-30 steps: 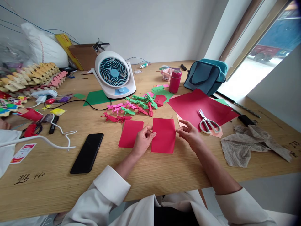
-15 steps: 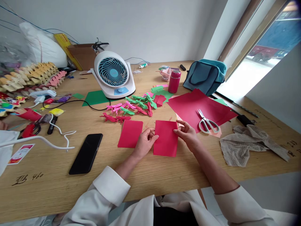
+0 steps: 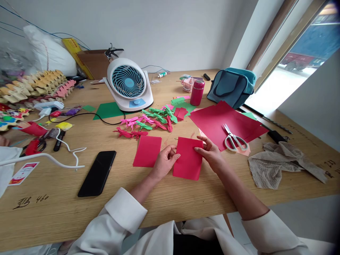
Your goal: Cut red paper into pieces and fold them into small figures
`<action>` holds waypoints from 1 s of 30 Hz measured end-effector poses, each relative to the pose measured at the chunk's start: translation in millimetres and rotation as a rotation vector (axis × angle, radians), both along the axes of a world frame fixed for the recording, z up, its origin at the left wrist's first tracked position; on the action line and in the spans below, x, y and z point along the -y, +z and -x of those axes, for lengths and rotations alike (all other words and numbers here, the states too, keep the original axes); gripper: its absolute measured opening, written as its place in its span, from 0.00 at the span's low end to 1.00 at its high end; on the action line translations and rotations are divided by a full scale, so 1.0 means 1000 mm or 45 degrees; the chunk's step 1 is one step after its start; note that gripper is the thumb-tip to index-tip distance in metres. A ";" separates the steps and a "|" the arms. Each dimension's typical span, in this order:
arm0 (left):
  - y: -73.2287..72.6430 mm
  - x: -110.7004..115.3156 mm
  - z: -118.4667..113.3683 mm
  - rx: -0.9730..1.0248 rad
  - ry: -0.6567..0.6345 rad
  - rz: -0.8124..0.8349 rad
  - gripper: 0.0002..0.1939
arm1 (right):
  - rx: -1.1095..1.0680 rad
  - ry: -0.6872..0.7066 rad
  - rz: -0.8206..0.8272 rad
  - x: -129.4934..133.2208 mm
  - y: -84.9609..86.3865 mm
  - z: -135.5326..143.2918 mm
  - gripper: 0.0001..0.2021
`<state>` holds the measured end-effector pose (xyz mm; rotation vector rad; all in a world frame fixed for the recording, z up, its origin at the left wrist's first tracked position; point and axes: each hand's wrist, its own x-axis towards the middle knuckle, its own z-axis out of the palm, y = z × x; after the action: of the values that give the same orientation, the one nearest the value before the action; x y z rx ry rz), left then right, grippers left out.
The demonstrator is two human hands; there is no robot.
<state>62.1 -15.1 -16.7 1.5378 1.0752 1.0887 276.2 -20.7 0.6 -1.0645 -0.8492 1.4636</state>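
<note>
A rectangle of red paper (image 3: 187, 161) is held between my two hands, slightly tilted, over the table. My left hand (image 3: 166, 161) pinches its left edge between thumb and fingers. At its upper right, my right hand (image 3: 210, 152) grips it with the thumb in front and the other fingers behind. Just left of my left hand lies a stack of red paper rectangles (image 3: 147, 151). Folded paper figures (image 3: 154, 119) in pink, green and red are heaped beyond the paper. To the right, white-handled scissors (image 3: 234, 139) rest on large red sheets (image 3: 212, 118).
A black phone (image 3: 97, 173) lies at the left front. Behind the figures stand a fan (image 3: 128, 83) and a red flask (image 3: 197, 92). A blue bag (image 3: 231, 86) is at the back right, a crumpled cloth (image 3: 268, 164) at the right. A person's hand (image 3: 4, 141) shows at the far left.
The red paper in my hands has tilted a little clockwise and come slightly nearer. My right hand has shifted slightly left along its top edge.
</note>
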 end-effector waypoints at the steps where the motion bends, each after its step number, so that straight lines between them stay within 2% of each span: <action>1: 0.000 0.000 0.000 -0.003 -0.002 -0.001 0.13 | 0.008 -0.043 -0.024 -0.001 -0.001 -0.001 0.32; 4: -0.001 0.001 -0.001 -0.015 -0.004 -0.015 0.13 | 0.032 -0.153 -0.072 -0.002 0.002 -0.006 0.29; 12: 0.004 0.002 0.000 -0.039 0.023 -0.053 0.12 | 0.043 -0.259 -0.008 -0.001 0.013 -0.021 0.27; 18: 0.006 0.008 -0.001 -0.099 0.034 -0.183 0.11 | 0.002 0.083 -0.031 0.002 0.006 -0.008 0.34; 24: 0.015 0.016 -0.002 -0.137 0.034 -0.243 0.10 | 0.045 0.093 -0.188 0.006 0.006 -0.003 0.34; 27: 0.022 0.017 -0.002 -0.148 0.065 -0.251 0.07 | 0.071 0.126 -0.186 0.009 0.008 -0.001 0.34; 30: 0.026 0.018 -0.001 -0.140 0.118 -0.254 0.10 | 0.064 0.173 -0.144 0.011 0.010 0.004 0.33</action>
<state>63.6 -32.7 9.4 1.7361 1.1497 1.2168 272.4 -32.0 10.1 -0.9783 -1.0455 1.4876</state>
